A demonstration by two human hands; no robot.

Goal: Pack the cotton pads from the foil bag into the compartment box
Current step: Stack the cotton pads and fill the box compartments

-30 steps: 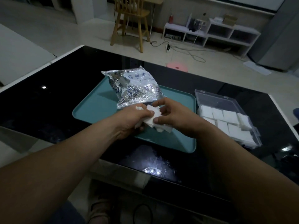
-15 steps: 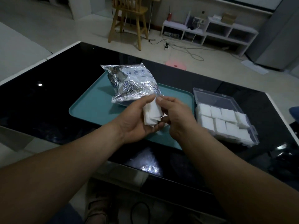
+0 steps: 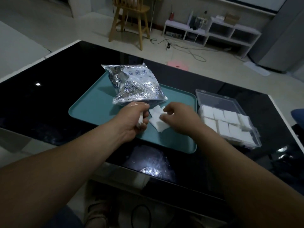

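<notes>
A crinkled silver foil bag point(image 3: 136, 86) lies on a teal tray point(image 3: 92, 106), its mouth toward me. My left hand point(image 3: 133, 119) is closed around a small stack of white cotton pads point(image 3: 141, 119), just in front of the bag's mouth. A few loose cotton pads point(image 3: 158, 120) lie on the tray between my hands. My right hand point(image 3: 179, 119) hovers over them with curled fingers touching their right edge. The clear compartment box point(image 3: 230, 102) sits open to the right of the tray, its cells filled with white pads.
The tray and box rest on a glossy black table point(image 3: 49, 96) with a white rim. Beyond it on the floor stand a wooden chair point(image 3: 130, 18), a low white shelf unit point(image 3: 212, 33), loose cables and a pink stool point(image 3: 178, 65).
My hands have parted. The left hand keeps a stack of pads; the right hand has dropped onto loose pads now lying on the tray.
</notes>
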